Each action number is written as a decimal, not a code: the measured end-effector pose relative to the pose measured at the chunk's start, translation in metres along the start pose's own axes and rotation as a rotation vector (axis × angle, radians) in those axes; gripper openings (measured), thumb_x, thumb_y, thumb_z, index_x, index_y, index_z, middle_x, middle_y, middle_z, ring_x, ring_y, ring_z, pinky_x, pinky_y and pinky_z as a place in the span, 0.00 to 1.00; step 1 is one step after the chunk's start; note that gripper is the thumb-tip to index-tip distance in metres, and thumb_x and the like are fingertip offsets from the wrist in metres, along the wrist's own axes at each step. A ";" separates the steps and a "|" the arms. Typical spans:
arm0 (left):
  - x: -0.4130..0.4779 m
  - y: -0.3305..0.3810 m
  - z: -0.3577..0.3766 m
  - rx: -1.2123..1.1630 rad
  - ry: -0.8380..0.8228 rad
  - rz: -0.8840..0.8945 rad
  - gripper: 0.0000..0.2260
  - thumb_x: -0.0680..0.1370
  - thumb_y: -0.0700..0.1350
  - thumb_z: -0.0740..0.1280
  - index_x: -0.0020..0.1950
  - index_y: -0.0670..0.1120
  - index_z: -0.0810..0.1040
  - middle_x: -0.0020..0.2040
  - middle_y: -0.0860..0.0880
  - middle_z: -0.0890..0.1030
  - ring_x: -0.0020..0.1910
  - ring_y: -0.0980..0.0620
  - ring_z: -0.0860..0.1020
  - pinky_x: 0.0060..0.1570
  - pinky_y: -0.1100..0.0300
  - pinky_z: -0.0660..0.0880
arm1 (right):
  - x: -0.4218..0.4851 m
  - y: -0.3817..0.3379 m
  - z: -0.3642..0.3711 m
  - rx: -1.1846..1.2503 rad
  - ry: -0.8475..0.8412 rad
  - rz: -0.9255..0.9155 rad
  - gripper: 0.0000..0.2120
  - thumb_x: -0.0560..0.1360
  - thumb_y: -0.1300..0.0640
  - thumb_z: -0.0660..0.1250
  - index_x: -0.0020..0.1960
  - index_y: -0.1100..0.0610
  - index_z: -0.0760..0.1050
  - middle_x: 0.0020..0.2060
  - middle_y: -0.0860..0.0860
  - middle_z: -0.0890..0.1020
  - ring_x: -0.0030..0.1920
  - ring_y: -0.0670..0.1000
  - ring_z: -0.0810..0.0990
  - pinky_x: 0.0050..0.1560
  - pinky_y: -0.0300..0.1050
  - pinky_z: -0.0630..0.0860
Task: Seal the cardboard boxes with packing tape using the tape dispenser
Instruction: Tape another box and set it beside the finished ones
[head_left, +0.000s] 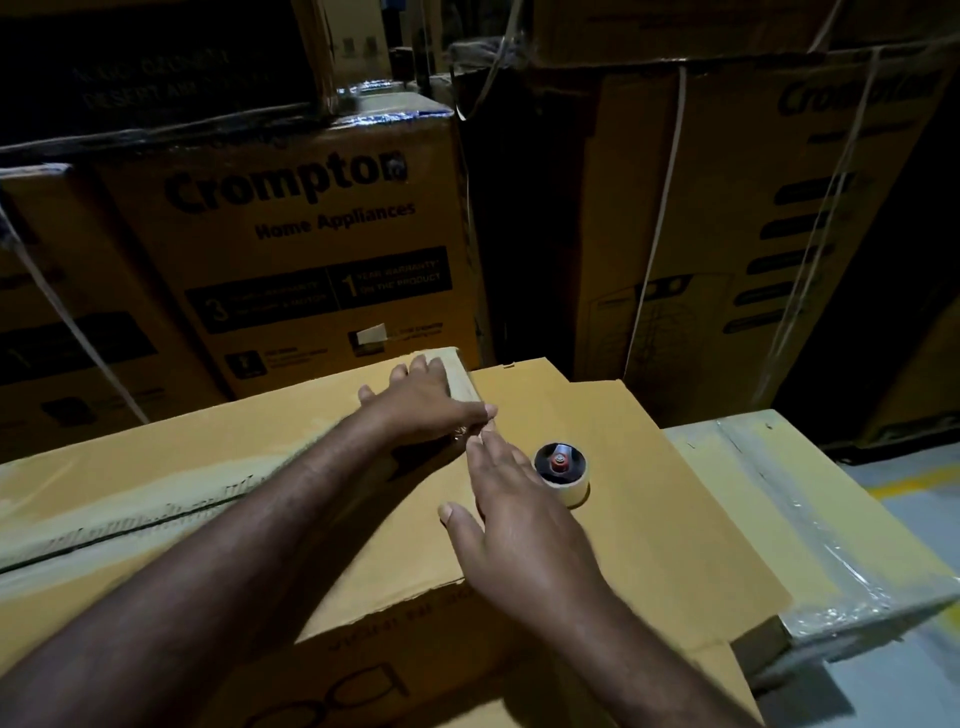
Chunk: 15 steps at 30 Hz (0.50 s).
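Left hand (426, 405) flat, fingers spread, pressing the tape strip (460, 379) at the far edge of the box (649, 519). Right hand (519, 519) open, fingers straight, nearer to the tape dispenser (562, 473), which sits just to its right on the box, roll axis upright.

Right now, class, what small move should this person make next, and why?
Probably slide the right hand onto the tape dispenser and grip it. It stands free on the box beside that open hand, while the left hand lies flat on the tape strip at the far edge, so that strip looks laid.
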<state>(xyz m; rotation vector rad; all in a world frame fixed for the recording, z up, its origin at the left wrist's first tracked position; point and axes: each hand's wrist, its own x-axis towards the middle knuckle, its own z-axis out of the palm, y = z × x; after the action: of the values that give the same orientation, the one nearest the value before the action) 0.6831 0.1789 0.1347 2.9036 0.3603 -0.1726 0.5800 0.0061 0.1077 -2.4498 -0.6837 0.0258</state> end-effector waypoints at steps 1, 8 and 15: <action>0.004 0.001 0.000 -0.009 0.008 -0.029 0.47 0.71 0.74 0.64 0.80 0.48 0.55 0.80 0.47 0.56 0.78 0.42 0.56 0.70 0.32 0.56 | -0.001 0.000 0.002 0.000 0.015 0.011 0.33 0.81 0.40 0.53 0.80 0.47 0.44 0.80 0.44 0.44 0.79 0.45 0.43 0.76 0.46 0.49; 0.026 0.019 -0.001 -0.037 0.032 -0.115 0.48 0.69 0.67 0.67 0.82 0.48 0.53 0.83 0.46 0.52 0.81 0.39 0.48 0.70 0.25 0.41 | 0.000 0.000 0.006 0.015 0.044 0.025 0.34 0.82 0.41 0.53 0.80 0.48 0.41 0.79 0.43 0.44 0.78 0.43 0.41 0.76 0.42 0.47; 0.053 0.014 -0.005 0.005 0.153 -0.074 0.27 0.69 0.64 0.67 0.61 0.49 0.75 0.61 0.46 0.77 0.58 0.45 0.74 0.69 0.31 0.59 | 0.000 -0.003 0.003 0.030 0.014 0.065 0.34 0.81 0.40 0.54 0.80 0.49 0.42 0.80 0.44 0.45 0.79 0.45 0.43 0.77 0.42 0.49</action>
<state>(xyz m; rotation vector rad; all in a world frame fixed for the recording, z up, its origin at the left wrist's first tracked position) 0.7385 0.1786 0.1347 2.9179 0.4932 0.0381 0.5783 0.0103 0.1066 -2.4409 -0.5936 0.0443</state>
